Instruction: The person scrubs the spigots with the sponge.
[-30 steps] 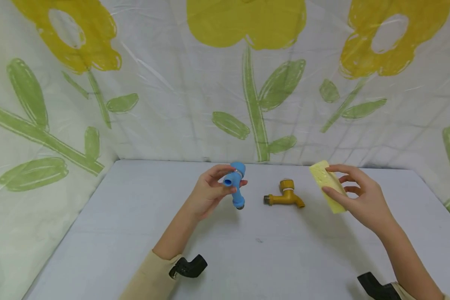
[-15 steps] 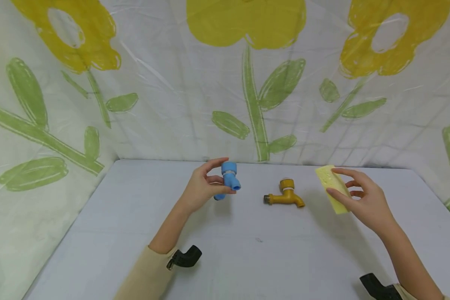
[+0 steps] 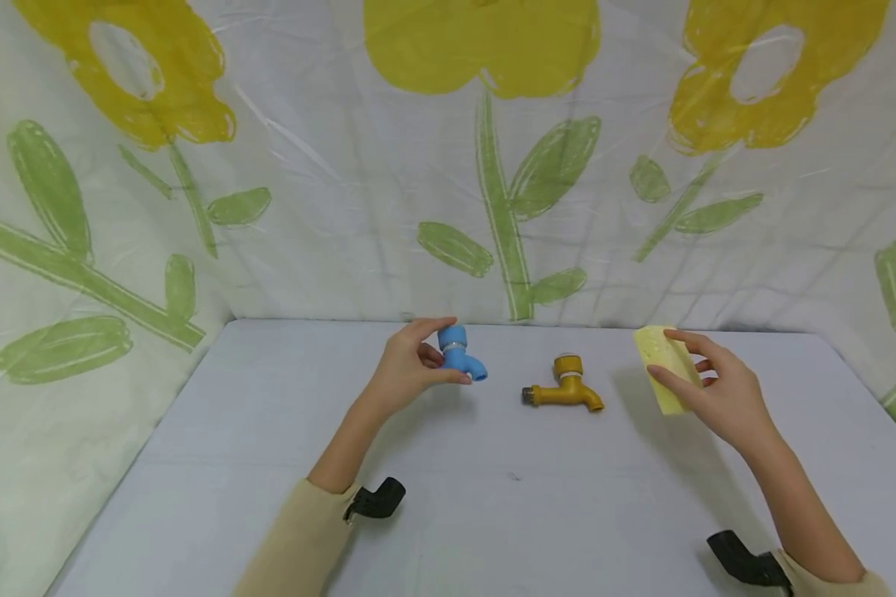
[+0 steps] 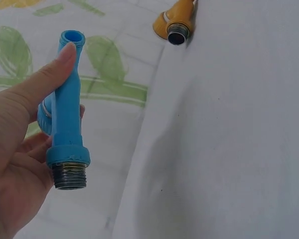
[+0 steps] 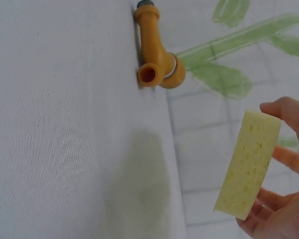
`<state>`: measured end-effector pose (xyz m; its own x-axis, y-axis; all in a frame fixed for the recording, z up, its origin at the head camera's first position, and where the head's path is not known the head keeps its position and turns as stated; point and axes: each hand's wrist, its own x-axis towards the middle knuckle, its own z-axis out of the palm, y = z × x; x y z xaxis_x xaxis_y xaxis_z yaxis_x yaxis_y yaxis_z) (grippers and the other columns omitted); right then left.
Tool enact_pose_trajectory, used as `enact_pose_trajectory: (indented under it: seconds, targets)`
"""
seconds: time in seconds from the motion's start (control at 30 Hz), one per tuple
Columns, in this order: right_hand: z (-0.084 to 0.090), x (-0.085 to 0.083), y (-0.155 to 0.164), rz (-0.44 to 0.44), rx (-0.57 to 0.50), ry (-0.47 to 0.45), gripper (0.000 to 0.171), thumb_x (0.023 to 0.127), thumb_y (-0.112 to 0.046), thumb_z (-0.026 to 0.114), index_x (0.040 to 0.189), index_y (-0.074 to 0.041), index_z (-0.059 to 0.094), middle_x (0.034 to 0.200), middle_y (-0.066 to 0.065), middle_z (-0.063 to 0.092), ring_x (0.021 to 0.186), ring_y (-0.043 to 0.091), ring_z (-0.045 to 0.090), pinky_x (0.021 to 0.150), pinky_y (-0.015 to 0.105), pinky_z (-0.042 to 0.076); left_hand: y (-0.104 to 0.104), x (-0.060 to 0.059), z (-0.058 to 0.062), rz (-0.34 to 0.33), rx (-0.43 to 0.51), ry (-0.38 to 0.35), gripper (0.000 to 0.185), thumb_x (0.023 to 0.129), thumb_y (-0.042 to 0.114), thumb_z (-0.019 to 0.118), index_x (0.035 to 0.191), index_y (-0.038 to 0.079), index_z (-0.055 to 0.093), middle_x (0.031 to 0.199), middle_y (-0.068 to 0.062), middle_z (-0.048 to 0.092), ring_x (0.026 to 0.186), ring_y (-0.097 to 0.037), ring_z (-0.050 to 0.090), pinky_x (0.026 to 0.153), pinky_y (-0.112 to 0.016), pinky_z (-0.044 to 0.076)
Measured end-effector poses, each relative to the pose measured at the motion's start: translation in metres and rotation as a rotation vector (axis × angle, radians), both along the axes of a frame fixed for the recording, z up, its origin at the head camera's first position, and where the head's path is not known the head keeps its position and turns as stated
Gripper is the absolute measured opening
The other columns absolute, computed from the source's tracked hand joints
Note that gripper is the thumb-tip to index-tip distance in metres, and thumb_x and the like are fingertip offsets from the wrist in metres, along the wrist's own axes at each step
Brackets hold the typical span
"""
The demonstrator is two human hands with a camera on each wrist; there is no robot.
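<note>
Left hand (image 3: 406, 375) holds a blue plastic tap (image 3: 459, 351) clear of the table (image 3: 269, 464), fingers and thumb curled round its body. In the left wrist view the thumb (image 4: 50, 74) lies along the blue tap's (image 4: 67, 124) shaft up to the open spout end, and the threaded metal end points down, toward the camera; the remaining fingers wrap behind the shaft and are mostly hidden. Right hand (image 3: 720, 394) holds a pale yellow sponge (image 3: 664, 369), a flat rectangular block with a pitted surface, pinched by its edges between thumb and fingertips and raised above the table. In the right wrist view the sponge (image 5: 249, 164) stands on end, tilted slightly, with the fingers (image 5: 289, 112) of the right hand at its upper and far edges. Between the two hands, apart from both, a yellow tap (image 3: 565, 388) lies on its side on the table, nearer to the right hand's sponge than to the left hand's tap; its threaded dark end points toward the left hand and its spout toward the right. Both forearms wear beige sleeves (image 3: 299, 539) with a black camera mount (image 3: 377, 502) at each wrist. Behind the hands, at the table's far edge, hangs a white backdrop sheet (image 3: 343, 191) printed with yellow flowers and green stems and leaves; it also runs down the left side.
</note>
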<state>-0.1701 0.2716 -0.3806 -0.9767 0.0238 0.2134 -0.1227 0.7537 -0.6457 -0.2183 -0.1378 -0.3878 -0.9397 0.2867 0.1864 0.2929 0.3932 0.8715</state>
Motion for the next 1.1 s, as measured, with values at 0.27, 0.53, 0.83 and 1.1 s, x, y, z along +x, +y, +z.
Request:
enact_pose_trajectory:
  seconds: [0.27, 0.53, 0.83, 1.1]
  targets:
    - [-0.009, -0.01, 0.002, -0.038, 0.043, -0.044, 0.065, 0.1, -0.037, 0.074, 0.15, -0.001, 0.054, 0.136, 0.036, 0.056, 0.102, 0.044, 0.057, 0.067, 0.033, 0.046, 0.001, -0.007, -0.013, -0.025, -0.123, 0.062, 0.082, 0.077, 0.012, 0.096, 0.149, 0.003, 0.058, 0.142, -0.018, 0.058, 0.084, -0.019, 0.067, 0.083, -0.031, 0.063]
    - [-0.021, -0.013, 0.002, -0.033, 0.078, -0.027, 0.064, 0.098, -0.037, 0.076, 0.146, 0.001, 0.057, 0.131, 0.039, 0.056, 0.1, 0.047, 0.058, 0.071, 0.04, 0.045, 0.002, -0.011, -0.021, -0.029, -0.219, 0.067, 0.082, 0.078, 0.015, 0.096, 0.149, 0.002, 0.057, 0.141, -0.018, 0.059, 0.082, -0.016, 0.065, 0.082, -0.03, 0.061]
    - [-0.032, -0.015, 0.008, -0.034, 0.083, -0.046, 0.065, 0.098, -0.035, 0.076, 0.144, 0.006, 0.055, 0.132, 0.043, 0.053, 0.122, 0.059, 0.047, 0.09, 0.071, 0.044, 0.006, -0.014, -0.028, -0.064, -0.276, 0.071, 0.079, 0.078, 0.014, 0.096, 0.144, -0.001, 0.058, 0.139, -0.02, 0.059, 0.079, -0.015, 0.061, 0.077, -0.028, 0.057]
    - [-0.043, -0.022, 0.01, -0.03, 0.113, -0.046, 0.066, 0.096, -0.035, 0.078, 0.143, 0.007, 0.056, 0.131, 0.044, 0.054, 0.123, 0.061, 0.046, 0.092, 0.073, 0.043, 0.006, -0.017, -0.035, -0.076, -0.303, 0.088, 0.077, 0.074, 0.015, 0.098, 0.14, -0.001, 0.062, 0.132, -0.018, 0.062, 0.077, -0.012, 0.057, 0.073, -0.024, 0.052]
